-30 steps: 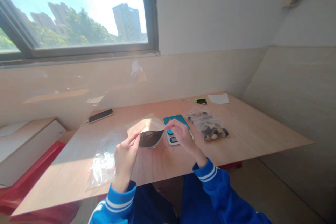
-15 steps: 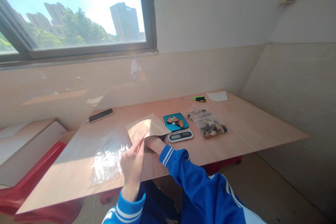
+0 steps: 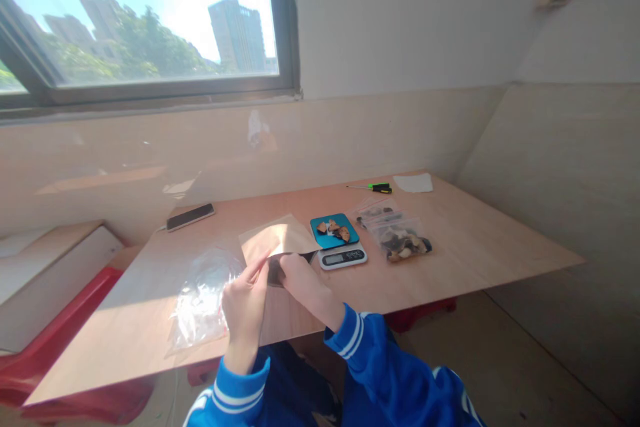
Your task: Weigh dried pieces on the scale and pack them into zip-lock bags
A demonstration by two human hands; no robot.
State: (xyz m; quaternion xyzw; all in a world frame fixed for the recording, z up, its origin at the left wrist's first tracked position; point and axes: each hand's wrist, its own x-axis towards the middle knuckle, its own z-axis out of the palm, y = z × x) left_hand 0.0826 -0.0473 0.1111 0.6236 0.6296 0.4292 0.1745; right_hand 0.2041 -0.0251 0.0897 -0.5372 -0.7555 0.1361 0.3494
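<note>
A brown paper bag (image 3: 273,237) lies at the middle of the table, its dark mouth facing me. My left hand (image 3: 246,297) pinches the left edge of that mouth. At the opening is my right hand (image 3: 299,277), fingers bent and partly inside; whether they hold anything is hidden. Just right of the bag stands a scale (image 3: 343,257) with a teal tray (image 3: 326,242), and several dried brown-and-white pieces (image 3: 342,233) rest on the tray. Zip bags of dark and pale dried pieces (image 3: 406,240) lie to the right of the scale.
Clear plastic bags (image 3: 203,300) lie left of my hands on the wooden table (image 3: 480,240). A phone (image 3: 190,217) is at the back left, screwdrivers (image 3: 380,187) and white paper (image 3: 413,183) at the back. Red stools (image 3: 95,400) stand below the table's edge.
My right hand has drawn back out of the paper bag's mouth toward me, so more of it shows. My left hand keeps its pinch on the edge. The view has shifted slightly.
</note>
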